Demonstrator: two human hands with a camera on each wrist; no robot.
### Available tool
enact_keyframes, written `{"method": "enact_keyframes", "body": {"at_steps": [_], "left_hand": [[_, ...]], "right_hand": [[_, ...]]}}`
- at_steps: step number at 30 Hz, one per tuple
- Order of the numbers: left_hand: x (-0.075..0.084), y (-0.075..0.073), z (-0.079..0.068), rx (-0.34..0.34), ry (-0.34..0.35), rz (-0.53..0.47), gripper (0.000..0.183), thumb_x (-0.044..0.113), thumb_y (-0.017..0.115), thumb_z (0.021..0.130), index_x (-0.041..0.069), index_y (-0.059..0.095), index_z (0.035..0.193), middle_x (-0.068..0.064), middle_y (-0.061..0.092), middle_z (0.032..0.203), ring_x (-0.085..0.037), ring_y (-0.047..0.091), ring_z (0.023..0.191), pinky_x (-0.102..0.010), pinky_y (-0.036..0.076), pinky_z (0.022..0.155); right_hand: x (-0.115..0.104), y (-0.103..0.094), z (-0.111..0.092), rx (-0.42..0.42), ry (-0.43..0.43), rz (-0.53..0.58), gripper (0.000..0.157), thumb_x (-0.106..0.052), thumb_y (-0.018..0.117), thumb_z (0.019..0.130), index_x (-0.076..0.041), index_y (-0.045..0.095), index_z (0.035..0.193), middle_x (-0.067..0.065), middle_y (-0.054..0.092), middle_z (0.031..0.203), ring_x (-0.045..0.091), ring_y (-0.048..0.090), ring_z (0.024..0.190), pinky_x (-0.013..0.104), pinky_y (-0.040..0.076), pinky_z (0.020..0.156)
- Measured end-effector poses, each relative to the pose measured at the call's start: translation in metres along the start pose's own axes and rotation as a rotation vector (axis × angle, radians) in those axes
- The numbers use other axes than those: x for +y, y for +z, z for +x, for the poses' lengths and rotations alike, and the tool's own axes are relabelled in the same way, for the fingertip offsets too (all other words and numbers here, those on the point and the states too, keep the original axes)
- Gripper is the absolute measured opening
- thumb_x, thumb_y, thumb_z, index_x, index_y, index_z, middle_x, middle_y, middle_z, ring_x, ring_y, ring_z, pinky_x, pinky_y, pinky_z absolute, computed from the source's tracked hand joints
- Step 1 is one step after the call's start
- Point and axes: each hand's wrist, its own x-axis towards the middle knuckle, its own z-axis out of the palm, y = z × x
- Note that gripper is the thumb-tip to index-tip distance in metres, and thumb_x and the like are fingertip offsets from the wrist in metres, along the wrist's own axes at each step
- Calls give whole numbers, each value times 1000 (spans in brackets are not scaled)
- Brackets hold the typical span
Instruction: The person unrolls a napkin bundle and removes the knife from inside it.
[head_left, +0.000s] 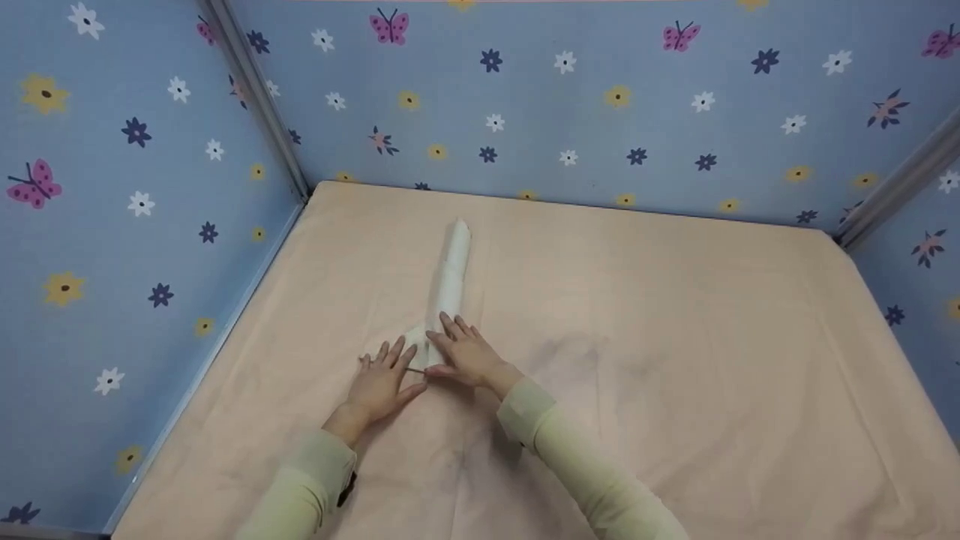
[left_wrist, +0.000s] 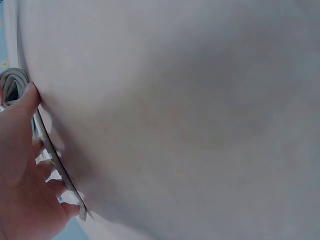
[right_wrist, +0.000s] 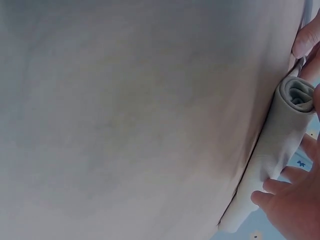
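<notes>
Resting on the near end of a rolled pale cloth point(head_left: 452, 262), the right hand point(head_left: 469, 358) is spread, fingers extended, nothing gripped; the left hand point(head_left: 381, 386), fingers likewise spread, is laid on the flat flap point(head_left: 415, 339) just left. The roll, nearer the right hand, is pointed lengthwise away from both, across the peach sheet point(head_left: 675, 300) toward the flowered far panel point(head_left: 525, 97).
</notes>
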Motion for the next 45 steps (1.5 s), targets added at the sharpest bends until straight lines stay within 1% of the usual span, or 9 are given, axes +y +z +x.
{"method": "enact_keyframes", "body": {"at_steps": [13,22,34,38,45], "left_hand": [[-1,3,-1,1,-2,-20,69,47,52,85,5,34,137,-20,24,141,-43,20,127,-61,18,96],[-1,1,0,9,2,-40,69,46,53,85,5,35,136,-21,25,141,-43,20,126,-61,18,96],[-1,2,0,8,8,-17,69,47,53,84,5,35,136,-21,25,141,-43,21,126,-61,19,95],[-1,1,-1,12,7,-19,70,48,52,84,5,35,136,-21,26,140,-43,21,126,-61,19,95],[1,0,-1,-2,2,-36,70,49,51,85,5,33,137,-21,25,141,-43,20,126,-61,18,96]], "right_hand": [[10,-6,-12,7,-12,-25,68,-51,50,84,-14,33,138,17,17,145,32,18,131,48,23,101],[18,-6,-19,38,-18,6,64,-47,52,85,-14,35,136,18,20,143,33,20,130,49,25,100],[29,-6,-33,37,8,40,63,-46,53,85,-13,33,136,18,23,142,32,20,130,49,22,101],[32,-6,-36,42,10,53,63,-45,53,86,-12,34,136,18,25,141,32,20,130,49,22,101],[34,-7,-41,44,16,61,63,-43,55,85,-10,34,135,19,26,140,32,21,130,49,23,101]]}}
